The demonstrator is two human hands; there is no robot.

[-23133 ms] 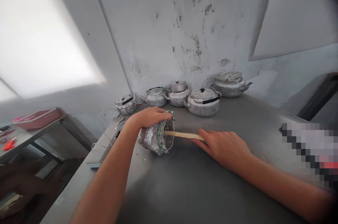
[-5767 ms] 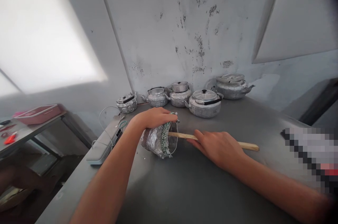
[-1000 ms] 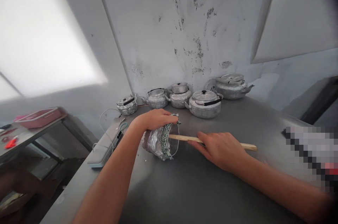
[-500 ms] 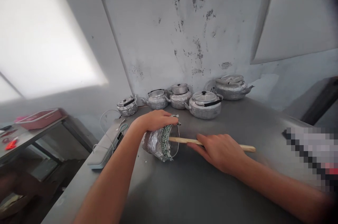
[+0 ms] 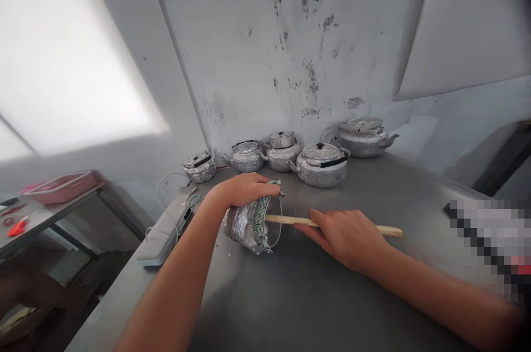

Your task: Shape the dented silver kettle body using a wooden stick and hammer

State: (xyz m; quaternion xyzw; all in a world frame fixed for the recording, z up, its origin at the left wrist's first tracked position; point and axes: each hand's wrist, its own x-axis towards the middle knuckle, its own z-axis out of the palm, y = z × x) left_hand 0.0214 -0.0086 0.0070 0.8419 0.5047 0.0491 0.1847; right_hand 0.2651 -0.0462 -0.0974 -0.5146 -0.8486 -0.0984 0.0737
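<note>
A foil-covered round container [image 5: 243,227] lies on its side on the table, its open mouth turned to the right. A green and white patterned band runs around its rim, and the rim edge looks ragged. My left hand [image 5: 246,190] grips it from above, thumb along the top of the rim; the far fingers are partly hidden. My right hand [image 5: 346,236] is closed around a light wooden stick [image 5: 390,232]. The left end of the stick reaches into the container's mouth, and its tip is hidden inside.
Several silvery metal kettles [image 5: 321,172] stand along the wall at the back of the grey table [image 5: 290,302]. A pale device with a cable [image 5: 166,236] lies at the left edge. Farther left, a pink basket [image 5: 64,189] rests on another table. A blurred-out object [image 5: 489,241] lies at right.
The stick's free end is very slightly farther right. Both hands and the container are almost where they were.
</note>
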